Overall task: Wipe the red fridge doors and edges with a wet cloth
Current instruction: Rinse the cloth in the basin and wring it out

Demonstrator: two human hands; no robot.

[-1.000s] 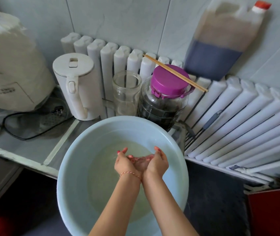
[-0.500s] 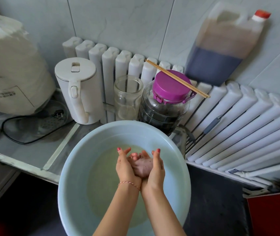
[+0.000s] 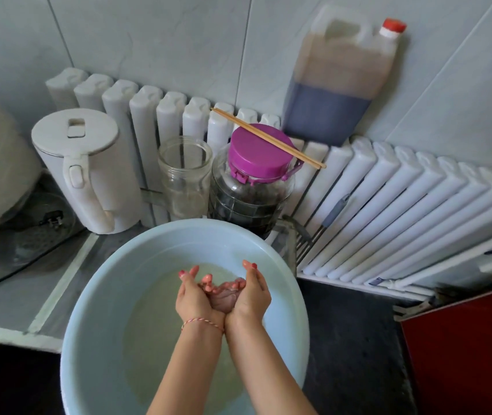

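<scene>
I am cupping the small wet cloth [image 3: 223,299] between my left hand [image 3: 194,298] and right hand [image 3: 253,295] over the basin [image 3: 89,310] on the worktop [image 3: 5,307], so I judge the wiping is not yet started, with the red fridge [image 3: 466,348] untouched at near right.

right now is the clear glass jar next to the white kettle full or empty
Empty, it seems: the lidless clear glass jar stands upright beside the white kettle, and the radiator shows straight through its walls.
</scene>
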